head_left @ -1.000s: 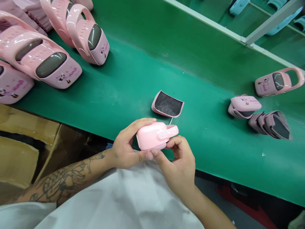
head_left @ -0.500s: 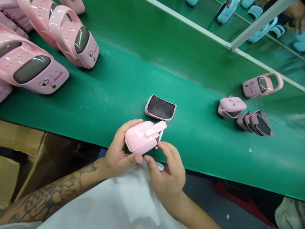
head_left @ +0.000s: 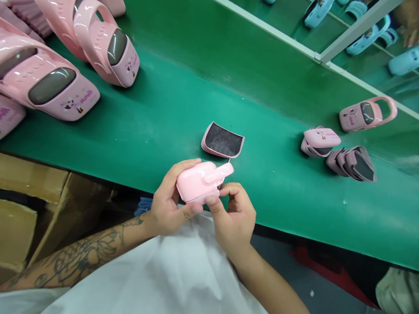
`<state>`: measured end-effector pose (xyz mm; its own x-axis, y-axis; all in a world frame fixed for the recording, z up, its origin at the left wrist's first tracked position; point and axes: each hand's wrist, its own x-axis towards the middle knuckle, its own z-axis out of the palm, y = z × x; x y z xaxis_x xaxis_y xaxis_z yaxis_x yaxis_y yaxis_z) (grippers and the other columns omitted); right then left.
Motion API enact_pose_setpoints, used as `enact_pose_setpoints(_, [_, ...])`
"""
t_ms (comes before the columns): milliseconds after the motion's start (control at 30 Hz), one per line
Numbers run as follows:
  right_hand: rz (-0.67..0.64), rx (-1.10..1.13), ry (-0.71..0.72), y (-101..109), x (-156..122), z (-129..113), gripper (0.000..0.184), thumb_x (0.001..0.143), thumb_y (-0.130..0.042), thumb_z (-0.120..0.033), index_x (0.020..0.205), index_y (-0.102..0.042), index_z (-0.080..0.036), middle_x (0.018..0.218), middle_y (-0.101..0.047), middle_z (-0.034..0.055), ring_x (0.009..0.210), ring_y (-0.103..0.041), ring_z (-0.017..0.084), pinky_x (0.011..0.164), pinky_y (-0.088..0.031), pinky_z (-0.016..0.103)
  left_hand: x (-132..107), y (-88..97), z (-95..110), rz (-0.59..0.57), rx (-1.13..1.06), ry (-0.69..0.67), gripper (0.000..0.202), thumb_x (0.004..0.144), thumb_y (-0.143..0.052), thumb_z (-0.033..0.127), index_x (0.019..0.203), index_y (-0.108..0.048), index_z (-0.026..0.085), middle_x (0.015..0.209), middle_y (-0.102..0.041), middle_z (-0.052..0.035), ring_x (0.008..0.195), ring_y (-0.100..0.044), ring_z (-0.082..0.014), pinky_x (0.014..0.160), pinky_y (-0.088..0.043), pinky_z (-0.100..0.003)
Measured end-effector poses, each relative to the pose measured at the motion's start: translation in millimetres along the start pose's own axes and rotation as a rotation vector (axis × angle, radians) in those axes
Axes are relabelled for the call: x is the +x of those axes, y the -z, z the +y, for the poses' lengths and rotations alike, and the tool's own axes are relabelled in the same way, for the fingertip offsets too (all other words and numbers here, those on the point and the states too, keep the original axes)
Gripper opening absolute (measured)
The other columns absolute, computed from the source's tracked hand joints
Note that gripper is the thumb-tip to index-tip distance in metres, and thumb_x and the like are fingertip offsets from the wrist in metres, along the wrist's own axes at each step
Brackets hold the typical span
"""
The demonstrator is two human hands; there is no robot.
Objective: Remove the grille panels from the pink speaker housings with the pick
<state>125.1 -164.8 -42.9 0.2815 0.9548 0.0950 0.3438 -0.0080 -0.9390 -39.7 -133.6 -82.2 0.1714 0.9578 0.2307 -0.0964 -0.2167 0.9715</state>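
Observation:
A glossy pink plastic casing (head_left: 196,181) with a raised, handle-like strip is held just above the table's near edge. My left hand (head_left: 168,203) is closed round its left end, fingers behind and thumb along the near side. At the casing's right end my right hand (head_left: 234,211) pinches the lower edge between thumb and forefinger. A dark part shows partly there, mostly hidden by the fingers. Just beyond the casing lies a curved pink panel (head_left: 223,140) with a black inner face, seemingly a small stack. A thin white piece peeks out between panel and casing.
On the green table (head_left: 157,126), large pink handled casings (head_left: 62,93) stand at the left. Further right are a pink handled casing (head_left: 360,115), a pink piece on panels (head_left: 322,137) and stacked dark-faced panels (head_left: 355,163). Blue parts (head_left: 366,39) and a person's hand appear beyond the metal rail (head_left: 278,32).
My right thumb has moved up onto the casing's near edge, and the fingers now pinch it. The casing is turned slightly. The whole view has shifted a little.

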Motion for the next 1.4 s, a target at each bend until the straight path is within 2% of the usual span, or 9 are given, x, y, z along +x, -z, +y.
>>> enact_pose_setpoints(67, [0.016,0.000,0.015,-1.4,1.6,0.2,0.034,0.095,-0.082,-0.050,0.086,-0.062,-0.025,0.083,-0.065,-0.0017,0.078,-0.064,0.018,0.069,-0.052,0.032,-1.1,-1.1,1.7,0.029,-0.022,0.036,0.081,0.090,-0.088,0.052,0.159,-0.058,0.023,0.157,-0.063,-0.0210,0.139,-0.066,-0.0422,0.111,-0.061,-0.059])
enact_pose_setpoints(167, [0.034,-0.005,0.056,-2.0,1.8,0.3,0.032,0.094,-0.083,-0.048,0.087,-0.062,-0.025,0.083,-0.066,-0.0019,0.078,-0.065,0.017,0.069,-0.052,0.032,-0.9,0.0,0.5,0.045,0.042,-0.042,0.080,0.089,-0.089,0.048,0.158,-0.060,0.021,0.153,-0.067,-0.0209,0.137,-0.068,-0.0414,0.113,-0.060,-0.059])
enact_pose_setpoints(600, [0.025,-0.084,0.028,-2.1,0.4,-6.8,0.035,0.091,-0.088,-0.048,0.082,-0.063,-0.025,0.082,-0.068,-0.0024,0.078,-0.068,0.018,0.070,-0.054,0.034,-1.6,5.3,-6.2,0.119,0.208,-0.189,0.080,0.087,-0.088,0.060,0.153,-0.066,0.020,0.143,-0.076,-0.0185,0.126,-0.075,-0.0395,0.108,-0.064,-0.058])
enact_pose_setpoints(733, [0.031,-0.170,0.053,-2.8,2.0,-12.5,0.035,0.092,-0.086,-0.050,0.081,-0.064,-0.025,0.076,-0.067,-0.0034,0.072,-0.067,0.017,0.063,-0.051,0.031,-2.5,13.3,-6.4,0.066,0.213,-0.142,0.083,0.088,-0.086,0.063,0.157,-0.063,0.023,0.145,-0.074,-0.0181,0.129,-0.073,-0.0418,0.109,-0.063,-0.061])
enact_pose_setpoints(867, [-0.012,-0.150,0.208,3.6,3.8,-12.2,0.021,0.096,-0.084,-0.039,0.089,-0.070,-0.026,0.082,-0.075,-0.0014,0.076,-0.073,0.018,0.067,-0.057,0.033,-0.4,23.2,-0.9,-0.018,0.277,-0.103,0.084,0.091,-0.082,0.063,0.162,-0.057,0.026,0.153,-0.069,-0.0185,0.135,-0.070,-0.0445,0.111,-0.061,-0.064])
enact_pose_setpoints(1033, [-0.105,-0.130,0.328,14.8,6.6,-8.5,0.012,0.097,-0.085,-0.030,0.095,-0.074,-0.027,0.086,-0.081,0.0002,0.078,-0.077,0.020,0.070,-0.061,0.037,7.8,26.5,10.3,-0.112,0.476,-0.304,0.080,0.096,-0.078,0.047,0.166,-0.050,0.020,0.154,-0.065,-0.0216,0.139,-0.066,-0.0419,0.115,-0.058,-0.060])
enact_pose_setpoints(1200, [-0.097,-0.211,0.323,20.7,15.2,-5.9,0.019,0.094,-0.088,-0.033,0.086,-0.072,-0.026,0.083,-0.071,0.0000,0.077,-0.071,0.019,0.069,-0.058,0.035,15.1,22.0,16.1,-0.121,0.550,-0.334,0.092,0.085,-0.090,0.057,0.161,-0.054,0.018,0.145,-0.069,-0.0231,0.134,-0.068,-0.0427,0.112,-0.060,-0.059])
enact_pose_setpoints(1300, [-0.053,-0.269,0.332,25.7,23.6,-0.5,0.041,0.087,-0.093,-0.047,0.115,-0.072,-0.027,0.113,-0.073,0.0089,0.109,-0.072,0.029,0.089,-0.064,0.047,14.4,20.6,18.5,-0.119,0.546,-0.333,0.084,0.089,-0.088,0.050,0.161,-0.055,0.021,0.145,-0.071,-0.0211,0.133,-0.069,-0.0413,0.112,-0.060,-0.059])
enact_pose_setpoints(1400, [-0.260,-0.239,0.279,31.6,34.7,5.4,0.087,0.088,-0.089,-0.055,0.160,-0.049,-0.029,0.165,-0.055,0.0177,0.155,-0.052,0.039,0.120,-0.052,0.064,11.4,19.8,20.9,-0.115,0.502,-0.335,0.079,0.092,-0.086,0.048,0.161,-0.056,0.023,0.147,-0.071,-0.0199,0.134,-0.070,-0.0399,0.112,-0.061,-0.059])
